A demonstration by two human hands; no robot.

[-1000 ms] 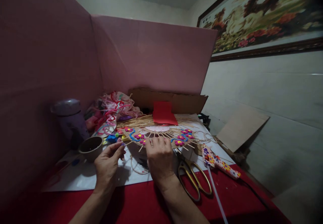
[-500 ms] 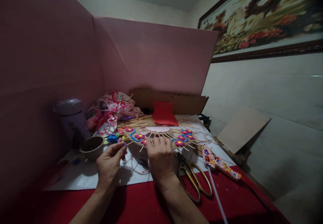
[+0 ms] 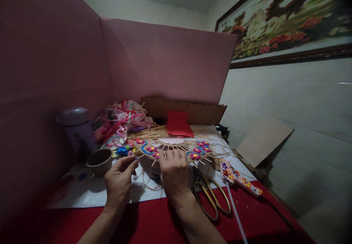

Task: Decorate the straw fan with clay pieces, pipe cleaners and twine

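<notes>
My right hand [image 3: 175, 170] is closed on the near edge of a curved craft piece [image 3: 202, 153], which has thin sticks fanning out, pink-and-yellow flowers and wavy blue lines; its fingers hide the middle of that edge. A pale oval part [image 3: 172, 141] shows at its centre. To the left, the thumb and fingers of my left hand [image 3: 119, 179] pinch a small purple piece [image 3: 136, 158], perhaps modelling clay, close to the end of a stick. Blue and other coloured lumps [image 3: 121, 151] lie just beyond that hand.
Left of my hands stand a bowl [image 3: 99, 168] and a purple bottle [image 3: 78, 137]. Gold-handled scissors [image 3: 211, 196] and a flower-patterned glue gun [image 3: 239, 179] with a glue stick lie at the right. Behind are red paper [image 3: 179, 124], straw stalks [image 3: 148, 132] and tangled pink strips [image 3: 129, 115].
The fingers of my left hand have shifted very slightly around the purple piece. My right hand and the craft piece stay in place.
</notes>
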